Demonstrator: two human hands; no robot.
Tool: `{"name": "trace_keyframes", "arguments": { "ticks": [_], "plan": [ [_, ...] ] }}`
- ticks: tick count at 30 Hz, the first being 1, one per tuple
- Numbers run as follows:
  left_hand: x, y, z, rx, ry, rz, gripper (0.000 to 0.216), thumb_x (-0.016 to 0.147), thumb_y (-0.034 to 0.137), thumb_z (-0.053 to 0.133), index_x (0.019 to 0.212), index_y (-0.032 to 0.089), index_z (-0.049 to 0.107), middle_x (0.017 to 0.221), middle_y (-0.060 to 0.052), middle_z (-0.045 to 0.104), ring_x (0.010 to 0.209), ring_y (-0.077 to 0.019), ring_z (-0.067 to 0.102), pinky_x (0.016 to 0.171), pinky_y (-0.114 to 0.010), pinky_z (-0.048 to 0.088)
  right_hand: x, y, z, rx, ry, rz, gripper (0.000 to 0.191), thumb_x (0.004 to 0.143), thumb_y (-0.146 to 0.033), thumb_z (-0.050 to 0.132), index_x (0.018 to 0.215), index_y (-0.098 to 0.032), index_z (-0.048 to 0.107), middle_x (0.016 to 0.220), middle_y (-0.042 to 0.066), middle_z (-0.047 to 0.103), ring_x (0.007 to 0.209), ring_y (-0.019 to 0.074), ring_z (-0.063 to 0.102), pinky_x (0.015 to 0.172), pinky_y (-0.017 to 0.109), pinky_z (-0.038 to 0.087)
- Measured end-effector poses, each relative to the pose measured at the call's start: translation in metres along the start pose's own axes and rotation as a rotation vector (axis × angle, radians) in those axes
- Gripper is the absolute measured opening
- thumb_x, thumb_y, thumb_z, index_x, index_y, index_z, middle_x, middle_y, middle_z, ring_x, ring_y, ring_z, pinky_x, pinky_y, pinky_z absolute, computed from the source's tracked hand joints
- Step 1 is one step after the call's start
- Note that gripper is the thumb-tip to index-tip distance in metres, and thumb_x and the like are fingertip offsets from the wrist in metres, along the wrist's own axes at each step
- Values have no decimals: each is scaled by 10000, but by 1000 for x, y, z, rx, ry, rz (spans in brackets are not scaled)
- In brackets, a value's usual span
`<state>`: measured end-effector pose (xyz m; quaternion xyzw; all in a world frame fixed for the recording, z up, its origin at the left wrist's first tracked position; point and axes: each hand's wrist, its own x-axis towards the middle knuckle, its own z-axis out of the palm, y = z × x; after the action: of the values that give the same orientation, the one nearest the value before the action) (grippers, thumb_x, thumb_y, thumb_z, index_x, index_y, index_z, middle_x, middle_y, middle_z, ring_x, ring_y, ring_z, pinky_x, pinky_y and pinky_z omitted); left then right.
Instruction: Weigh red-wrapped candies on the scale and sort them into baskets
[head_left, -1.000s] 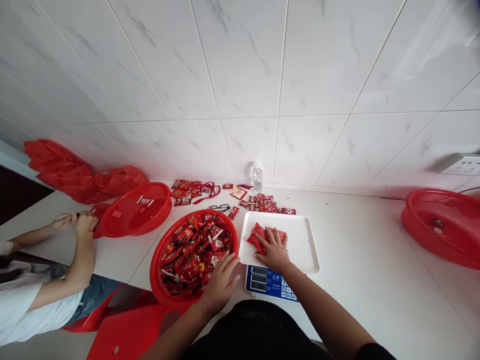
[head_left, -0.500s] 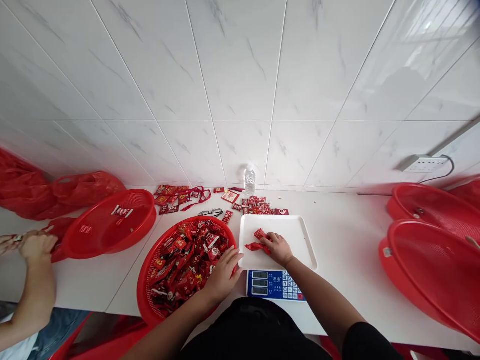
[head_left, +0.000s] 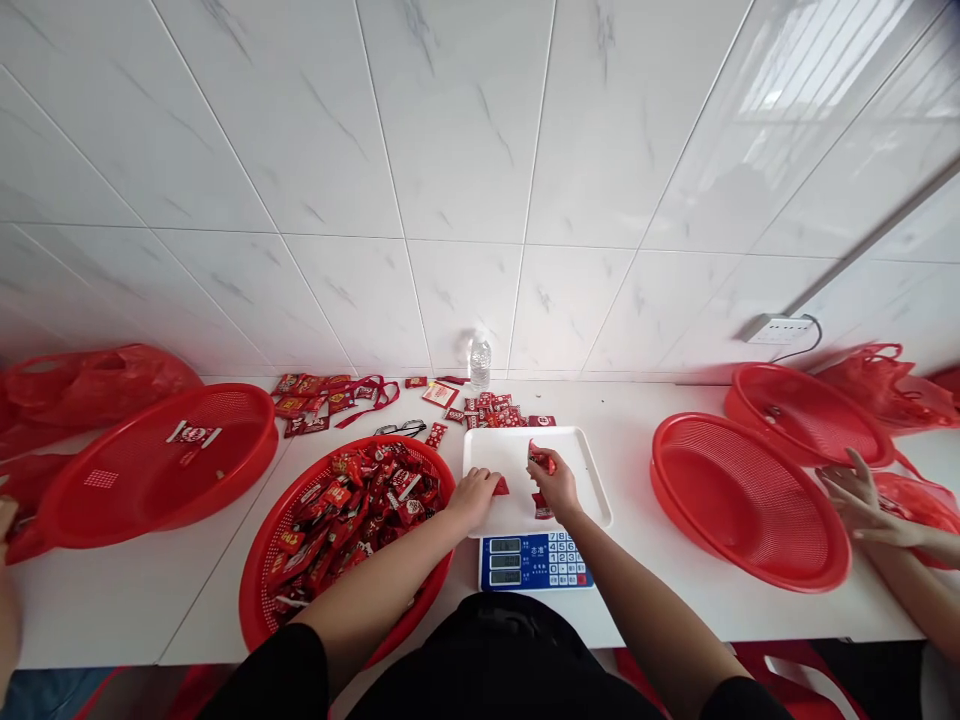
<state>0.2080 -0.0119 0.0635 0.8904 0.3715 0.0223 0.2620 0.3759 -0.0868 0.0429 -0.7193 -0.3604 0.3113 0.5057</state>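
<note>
Right hand (head_left: 553,482) pinches red packet (head_left: 535,458) over white tray (head_left: 586,465); left hand (head_left: 475,498) touches another packet (head_left: 502,486) there, its grip can't be told.

Forms a white counter (head_left: 624,420). Carries a blue-faced scale (head_left: 534,562) near the middle, a packet-filled basket (head_left: 253,600) just left, a red basket (head_left: 157,475) farther left. Holds loose red packets (head_left: 292,406), eyeglasses (head_left: 401,430) and a clear bottle (head_left: 480,362) toward the far side; at right, a near basket (head_left: 750,500) and a far basket (head_left: 814,425).

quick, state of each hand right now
Left hand: fingers curled by a packet; grip cannot be told.
Right hand: closed, holding another packet.
</note>
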Motion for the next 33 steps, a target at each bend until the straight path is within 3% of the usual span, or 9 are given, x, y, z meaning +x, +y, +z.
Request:
{"name": "trace_keyframes", "arguments": {
  "ticks": [3,6,9,11,15,21,26,29,33],
  "plan": [
    [2,4,-4,-238,65,-64,268,814,189,493,1053,202,613,1043,-70,641,1034,-240,551,923,-368,412,-1,-2,-3,217,98,152,421,742,-523,560,1016,-203,557,722,-12,621,513,110,549,466,249,487],
    [-2,15,-4,-641,59,-271,198,818,253,520,991,194,595,941,-57,653,884,-199,603,837,-340,458,-3,-5,-5,393,178,258,435,683,-546,611,920,-186,549,601,-39,566,444,92,499,417,228,449],
    [-11,30,1,-1190,-79,-517,232,812,351,553,973,185,544,836,-27,623,729,-154,612,712,-339,510,-7,-10,-2,524,222,321,414,633,-550,654,818,-200,534,518,-73,490,399,81,446,378,215,396],
    [-17,40,4,-1440,-217,-535,350,769,440,620,1001,198,520,846,-20,620,692,-152,620,665,-359,527,-10,-14,5,587,242,343,408,627,-549,661,814,-211,529,502,-84,469,398,84,443,382,217,389],
    [-26,54,6,-1439,-235,-419,481,648,419,773,978,185,514,800,-13,628,659,-143,624,638,-323,528,-19,-21,21,656,257,360,395,638,-506,673,883,-224,548,560,-75,525,458,97,502,434,224,432],
    [-26,51,2,-1484,-114,-496,390,722,370,721,995,152,550,798,-46,653,651,-170,651,595,-312,533,-19,-26,13,746,201,399,374,658,-456,686,934,-252,536,619,-83,532,475,62,488,448,186,433],
    [-19,36,-6,-1686,61,-666,279,790,306,677,989,139,574,818,-53,671,698,-145,658,711,-325,556,-26,-34,-11,771,-113,481,354,635,-469,715,816,-202,568,674,-22,585,480,63,480,408,183,398],
    [-17,32,-13,-1810,-81,-598,343,808,418,643,975,121,603,885,-82,687,779,-169,666,793,-357,546,-41,-39,-12,735,-307,533,363,611,-447,753,783,-173,588,678,5,605,473,63,477,393,179,361],
    [-18,32,-19,-1736,-235,-474,433,740,485,692,973,126,623,876,-81,690,755,-180,662,806,-385,534,-55,-41,-7,694,-387,545,412,621,-464,753,879,-189,588,665,-11,611,469,66,485,387,165,327]
  ]
}}
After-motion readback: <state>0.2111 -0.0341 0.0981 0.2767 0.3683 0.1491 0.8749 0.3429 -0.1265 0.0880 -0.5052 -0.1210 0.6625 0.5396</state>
